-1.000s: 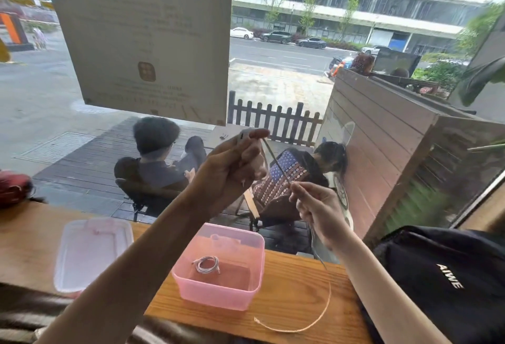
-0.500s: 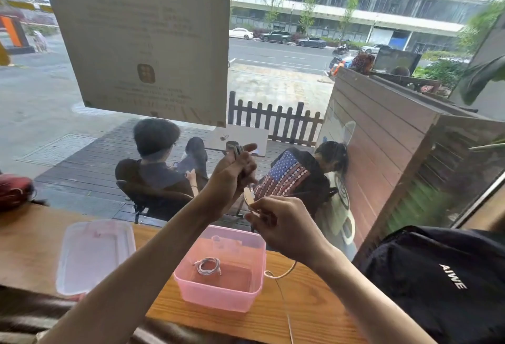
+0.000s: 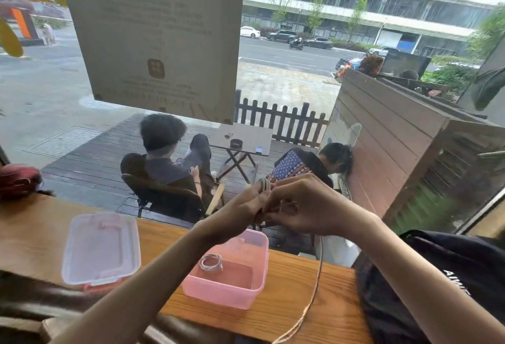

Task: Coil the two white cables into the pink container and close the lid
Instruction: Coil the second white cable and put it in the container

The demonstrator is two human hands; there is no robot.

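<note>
Roughly halfway: one coil lies in the box. Both hands pinch the second cable, tail loose. Lid off.

Wooden counter under a big window, daylight beyond: deck, picket fence, street.

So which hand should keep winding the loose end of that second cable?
Probably the right hand: the loose tail of the second cable hangs below it over the counter, while the left hand holds the loops already wound, above the pink container.
</note>
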